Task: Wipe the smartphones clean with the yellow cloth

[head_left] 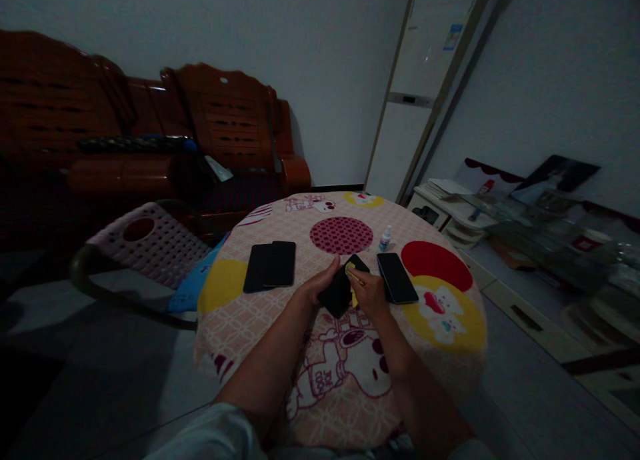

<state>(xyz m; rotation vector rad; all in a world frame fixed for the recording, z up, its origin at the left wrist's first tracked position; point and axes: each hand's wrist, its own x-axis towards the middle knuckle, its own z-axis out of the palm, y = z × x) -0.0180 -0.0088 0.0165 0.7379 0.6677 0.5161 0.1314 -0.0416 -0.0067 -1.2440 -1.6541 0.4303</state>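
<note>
Left hand [320, 288] grips a black phone [341, 288]; right hand [369, 292] presses seemingly a yellow cloth [351, 269] on it.

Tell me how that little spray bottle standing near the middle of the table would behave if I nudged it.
The spray bottle stands upright, tall for its narrow base, so it would probably tip rather than slide. It looks like small plastic, likely light. The patterned tablecloth under it may grip the base a little, which makes tipping likelier.

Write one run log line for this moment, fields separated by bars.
left hand: holds black phone | right hand: yellow cloth on phone | spray bottle: upright on table
</note>
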